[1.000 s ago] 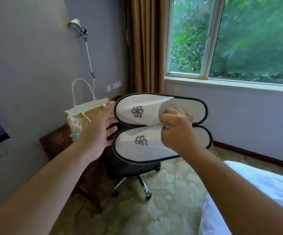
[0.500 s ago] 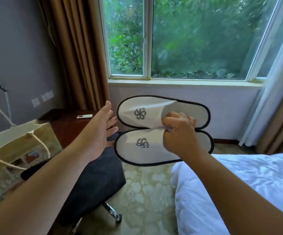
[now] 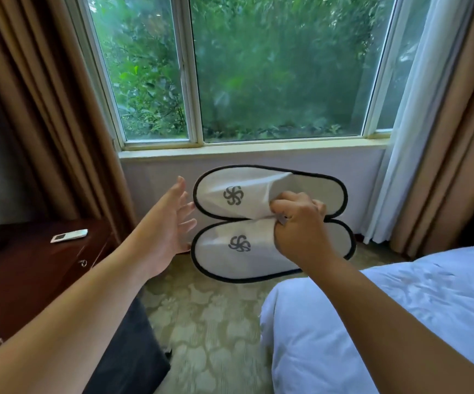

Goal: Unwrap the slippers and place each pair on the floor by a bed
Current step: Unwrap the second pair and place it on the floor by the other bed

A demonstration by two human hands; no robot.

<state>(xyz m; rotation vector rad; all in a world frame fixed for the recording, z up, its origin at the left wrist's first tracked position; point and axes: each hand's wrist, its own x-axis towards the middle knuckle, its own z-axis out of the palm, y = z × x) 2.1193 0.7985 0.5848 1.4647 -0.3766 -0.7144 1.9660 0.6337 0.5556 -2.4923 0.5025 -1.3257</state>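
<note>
Holding a pair of white slippers point(image 3: 247, 223) up in the air w/ the right hand point(image 3: 301, 226), the person faces the window point(image 3: 241, 66). Fingers curl round the vamp edges where the two slippers meet, pinching both together; the slippers sit side by side, one above the other in the view, toes to the left, each w/ black trim and a grey swirl logo. No wrapper visible on them. Left hand point(image 3: 165, 231) hangs just beside the toe ends, palm facing them, fingers spread and relaxed, gripping nothing; can't tell if a fingertip touches the trim. Bed point(image 3: 400, 308) w/ white cover is at lower right, under the right forearm. Patterned carpet point(image 3: 201, 322) fills the gap btwn bed and a dark wood desk point(image 3: 31, 268) on the left, which has a small white remote point(image 3: 69, 236) on top. Dark chair seat point(image 3: 133, 356) pokes in at the bottom under the left arm. Brown curtains point(image 3: 45, 109) frame both sides of the window, w/ a sheer white one point(image 3: 409, 123) on the right.
</note>
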